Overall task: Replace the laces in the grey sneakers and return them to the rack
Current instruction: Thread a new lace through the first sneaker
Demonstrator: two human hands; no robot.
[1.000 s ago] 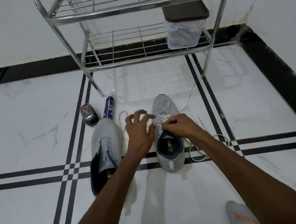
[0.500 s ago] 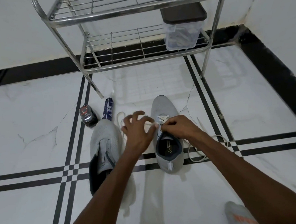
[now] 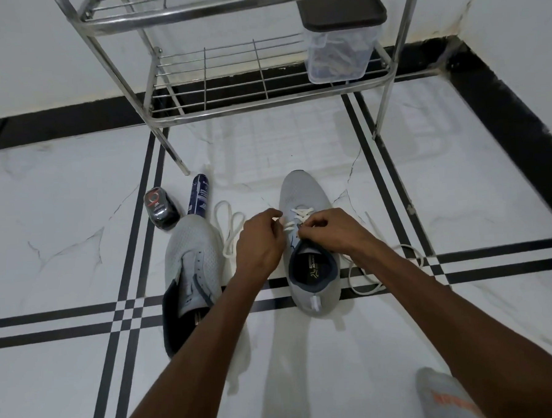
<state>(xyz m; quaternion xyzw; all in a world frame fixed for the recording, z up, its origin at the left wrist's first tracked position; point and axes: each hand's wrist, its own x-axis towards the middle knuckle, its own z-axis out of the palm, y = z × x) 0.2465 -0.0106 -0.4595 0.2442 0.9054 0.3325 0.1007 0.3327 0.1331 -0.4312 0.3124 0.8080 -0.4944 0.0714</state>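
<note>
Two grey sneakers stand on the tiled floor. The right sneaker [image 3: 312, 264] is upright, with a white lace [image 3: 300, 212] threaded through its front eyelets. My right hand [image 3: 333, 229] pinches the lace at the tongue. My left hand [image 3: 260, 238] pinches the lace's other side at the shoe's left edge. Loose lace loops lie left [image 3: 229, 227] and right [image 3: 365, 284] of this shoe. The left sneaker [image 3: 191, 264] lies unlaced, tipped on its side, beside my left forearm.
A steel rack [image 3: 262, 97] stands against the wall ahead, with a clear lidded box [image 3: 340, 49] on its lower shelf. A black polish container [image 3: 159, 208] and a blue spray can [image 3: 199, 197] lie near the rack's left leg. A grey and orange object [image 3: 444, 398] is at bottom right.
My left hand has drawn the lace slightly leftward, away from the eyelets. The crossed lace at the shoe's front now lies flatter. The view has shifted a little.
</note>
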